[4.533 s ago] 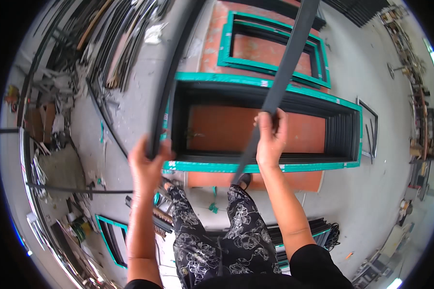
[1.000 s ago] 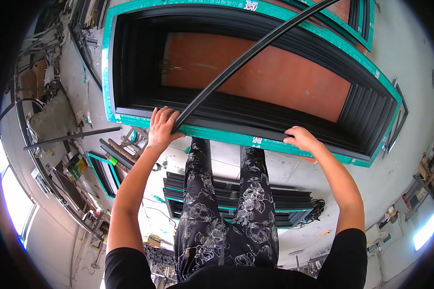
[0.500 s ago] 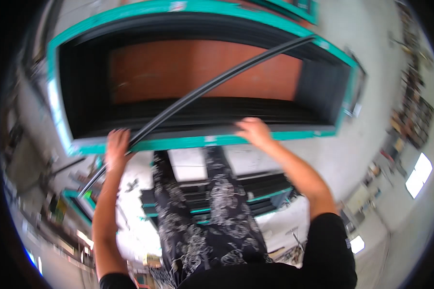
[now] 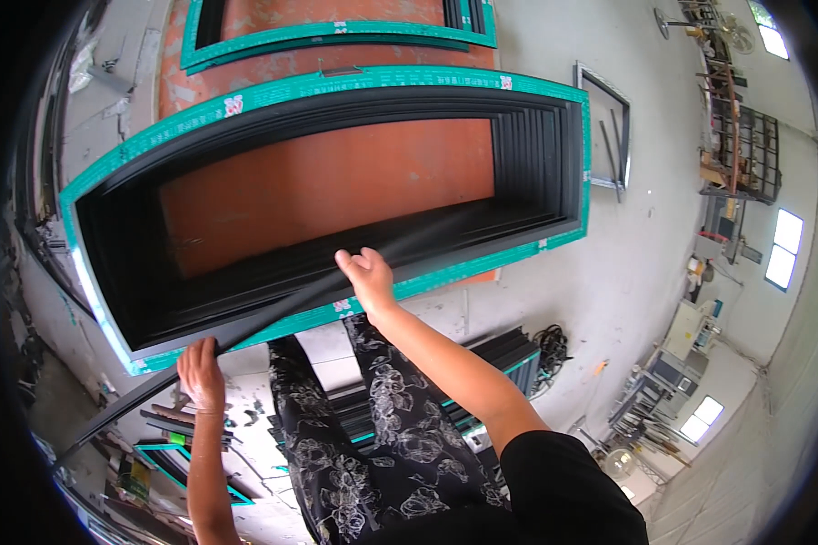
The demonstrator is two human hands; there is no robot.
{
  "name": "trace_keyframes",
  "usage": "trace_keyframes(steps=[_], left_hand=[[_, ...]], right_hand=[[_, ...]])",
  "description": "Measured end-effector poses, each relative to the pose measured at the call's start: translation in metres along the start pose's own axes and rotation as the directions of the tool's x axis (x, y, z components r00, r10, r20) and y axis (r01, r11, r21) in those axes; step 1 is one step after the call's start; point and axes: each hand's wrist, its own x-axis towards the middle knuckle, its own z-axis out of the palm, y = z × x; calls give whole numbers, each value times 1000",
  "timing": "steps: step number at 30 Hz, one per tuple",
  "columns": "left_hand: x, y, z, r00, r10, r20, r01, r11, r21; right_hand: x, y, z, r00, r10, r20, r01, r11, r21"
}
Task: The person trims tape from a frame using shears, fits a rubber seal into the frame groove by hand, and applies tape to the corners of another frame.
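A long, thin black bar [image 4: 277, 313] lies slantwise across the near side of a stack of black rectangular frames faced with green tape [image 4: 454, 271]. My left hand [image 4: 202, 374] is closed round the bar just outside the stack's near left corner. Beyond it the bar runs down to the lower left. Farther along, over the near rim, my right hand [image 4: 370, 283] has its fingers curled at the bar, which seems to pass beneath them. The bar's far end is blurred against the dark inside of the frames.
Another green-taped frame [image 4: 336, 34] lies at the back on the reddish board [image 4: 177, 86]. A grey frame [image 4: 629, 136] with loose strips is on the floor to the right. More dark frames [image 4: 491, 359] stand behind my legs, beside a coiled black cable [image 4: 550, 354].
The bar's far end has swung down toward the near rim. My right hand has come left to the bar, and my left hand is lower. The view has shifted, showing more floor at right.
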Motion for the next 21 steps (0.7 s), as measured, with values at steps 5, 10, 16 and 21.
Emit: trace_keyframes(steps=[5, 10, 16, 21], left_hand=[[-16, 16, -19, 993, 48, -112, -52, 998, -30], [-17, 20, -34, 988, 30, -154, -31, 999, -4], [12, 42, -47, 966, 58, -250, -68, 997, -33], [39, 71, -61, 972, 9, -234, -34, 994, -104]], right_hand=[[1, -22, 6, 977, 150, -151, -128, 981, 147], [-55, -45, -35, 996, -85, -6, 83, 953, 290], [-78, -70, -48, 994, 110, 18, -111, 945, 308], [-40, -102, -13, 996, -16, 89, -39, 812, 582]])
